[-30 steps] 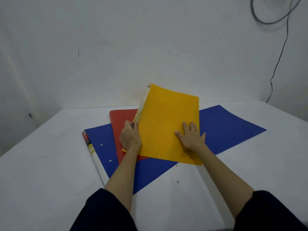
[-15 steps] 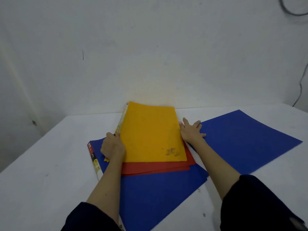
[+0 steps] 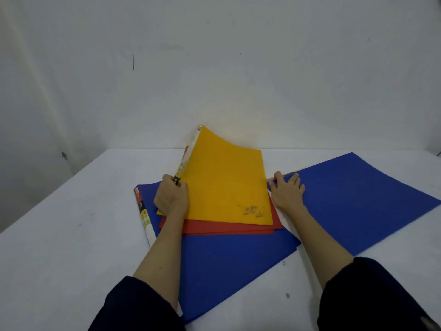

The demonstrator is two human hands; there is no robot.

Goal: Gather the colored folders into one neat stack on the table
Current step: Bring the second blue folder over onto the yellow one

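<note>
A person in dark sleeves leans over a white table (image 3: 71,247) set against a pale wall (image 3: 214,68). The left hand (image 3: 171,199) is closed around the spine edge of a yellow folder (image 3: 224,187), thumb and fingers pinching it near its lower left side, so that the spine side stands lifted off the pile and the far corner curls upward toward the wall. The near right part of the yellow folder, which carries a dark smudge, lies down on a red folder (image 3: 229,228). The red one shows only as a thin band along the near edge and a sliver down the right side, and it sits a little askew under the yellow.

Both rest on a blue folder (image 3: 226,266) that lies flat, turned at an angle, with its labelled white spine (image 3: 145,217) at the left and its near corner reaching toward the person's left sleeve.

The right hand (image 3: 286,189) lies palm down with fingers loosely spread, resting on the left edge of a second blue folder (image 3: 362,199), which lies flat on the table to the right of the pile. I cannot tell whether its fingertips grip anything at that edge.
</note>
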